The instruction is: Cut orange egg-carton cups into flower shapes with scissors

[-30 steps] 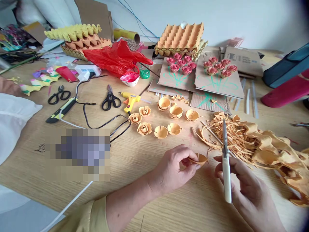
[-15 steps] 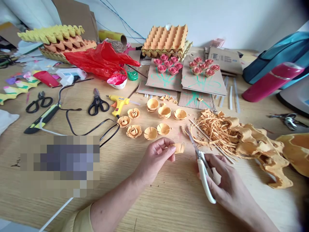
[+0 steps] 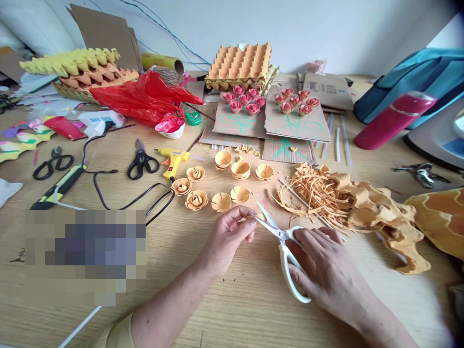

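Observation:
Between the thumb and fingers of my left hand (image 3: 230,235) is a small piece of orange egg carton (image 3: 260,217), partly hidden by the fingers and a blade. My right hand (image 3: 322,266) grips white-handled scissors (image 3: 290,261), their blades spread, one of them lying across the carton piece. Just beyond my left hand sit two shallow carton cups (image 3: 221,202) with slit rims. Farther back are more cups (image 3: 241,169), some of them stacked. Several carton roses (image 3: 196,199) with curled petals lie to the left of the cups.
Carton scraps (image 3: 315,193) and a torn egg tray (image 3: 384,208) lie at right. A yellow glue gun (image 3: 174,162), black scissors (image 3: 142,162) and a cutter (image 3: 60,186) are on the left. Cardboard sheets (image 3: 297,123) with red flowers, a pink bottle (image 3: 395,120) and egg trays (image 3: 239,65) stand behind.
My right hand has brought the scissors left to the carton piece, and their blades have spread apart. The piece has turned slightly in my left hand. The whole view has shifted a little.

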{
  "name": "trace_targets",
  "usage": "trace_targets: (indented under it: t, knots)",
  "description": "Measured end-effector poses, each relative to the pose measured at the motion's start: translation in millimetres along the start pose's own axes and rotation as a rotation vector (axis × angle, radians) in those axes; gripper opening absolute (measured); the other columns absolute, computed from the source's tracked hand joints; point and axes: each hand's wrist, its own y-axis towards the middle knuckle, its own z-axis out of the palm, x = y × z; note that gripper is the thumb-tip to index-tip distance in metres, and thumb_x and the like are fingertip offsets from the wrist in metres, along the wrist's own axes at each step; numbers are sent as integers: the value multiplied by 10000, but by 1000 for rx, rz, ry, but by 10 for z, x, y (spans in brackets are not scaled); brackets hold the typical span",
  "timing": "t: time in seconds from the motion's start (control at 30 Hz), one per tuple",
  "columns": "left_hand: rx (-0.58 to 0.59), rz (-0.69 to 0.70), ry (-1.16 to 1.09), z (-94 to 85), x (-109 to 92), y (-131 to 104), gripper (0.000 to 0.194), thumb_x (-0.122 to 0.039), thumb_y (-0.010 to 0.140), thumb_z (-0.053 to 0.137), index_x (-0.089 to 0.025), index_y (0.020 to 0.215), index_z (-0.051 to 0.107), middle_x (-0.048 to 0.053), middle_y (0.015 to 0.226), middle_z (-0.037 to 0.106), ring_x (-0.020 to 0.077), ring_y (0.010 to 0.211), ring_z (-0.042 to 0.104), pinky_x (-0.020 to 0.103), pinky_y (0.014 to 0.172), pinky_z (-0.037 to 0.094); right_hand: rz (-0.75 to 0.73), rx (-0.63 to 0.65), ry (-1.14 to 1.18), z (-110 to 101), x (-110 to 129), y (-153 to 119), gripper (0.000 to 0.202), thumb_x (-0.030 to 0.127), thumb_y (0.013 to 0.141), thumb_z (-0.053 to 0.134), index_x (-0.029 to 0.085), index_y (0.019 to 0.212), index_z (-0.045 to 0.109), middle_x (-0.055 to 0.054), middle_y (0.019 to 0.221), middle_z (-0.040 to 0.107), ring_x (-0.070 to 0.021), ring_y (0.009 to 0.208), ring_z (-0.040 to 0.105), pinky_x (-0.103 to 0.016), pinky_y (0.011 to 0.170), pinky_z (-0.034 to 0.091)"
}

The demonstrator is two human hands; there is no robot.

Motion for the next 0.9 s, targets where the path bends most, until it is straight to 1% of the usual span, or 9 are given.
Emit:
trace_targets:
  t: [0.1, 0.23, 0.4, 0.57, 0.67, 0.8, 0.9]
  knots:
    - [16, -18, -19, 16, -6, -8, 181, -326, 806, 749, -174, 834, 657, -29, 684, 538, 75, 593, 443, 237, 583, 361, 1, 6, -1, 6, -6, 7, 221, 410, 937, 572, 227, 857, 476, -22, 788, 592, -209, 701, 541, -376, 752, 364]
    - [34, -25, -2, 16, 6, -14, 156, -308, 811, 751, -176, 842, 674, -27, 698, 555, 71, 593, 428, 229, 570, 346, -7, 15, 7, 2, -5, 10, 223, 402, 937, 582, 227, 864, 465, -20, 801, 586, -212, 716, 537, -384, 761, 355]
    - [85, 37, 60, 32, 7, -19, 132, -319, 817, 751, -203, 866, 709, -31, 709, 573, 70, 582, 413, 229, 548, 328, -6, 24, 3, -22, 18, 11, 194, 383, 927, 588, 224, 879, 489, -24, 818, 594, -221, 740, 538, -397, 794, 352]
    - [80, 59, 99, 59, -12, -25, 128, -329, 809, 754, -218, 849, 704, -11, 763, 625, 89, 597, 427, 246, 551, 336, -4, 24, 5, -43, 38, 9, 205, 410, 920, 593, 219, 939, 519, -45, 858, 624, -239, 783, 559, -414, 831, 355]
    - [105, 59, 103, 58, -16, -32, 136, -340, 817, 744, -220, 859, 696, -12, 743, 618, 98, 612, 431, 248, 563, 341, -7, 26, 28, -39, 38, 8, 240, 435, 912, 602, 216, 970, 521, -51, 874, 630, -242, 799, 564, -430, 875, 355]
    - [145, 37, 97, 56, -15, -44, 186, -370, 808, 752, -204, 855, 684, -26, 694, 587, 92, 600, 416, 237, 563, 338, -8, 48, 64, -19, 28, 0, 294, 468, 878, 642, 222, 962, 506, -43, 873, 613, -251, 810, 555, -455, 920, 354]
    - [169, 25, 84, 57, -18, -53, 188, -369, 812, 752, -197, 846, 684, -34, 688, 576, 82, 593, 417, 228, 565, 339, -17, 48, 75, -13, 21, -8, 308, 464, 867, 648, 220, 967, 489, -42, 890, 599, -255, 826, 548, -471, 943, 349]
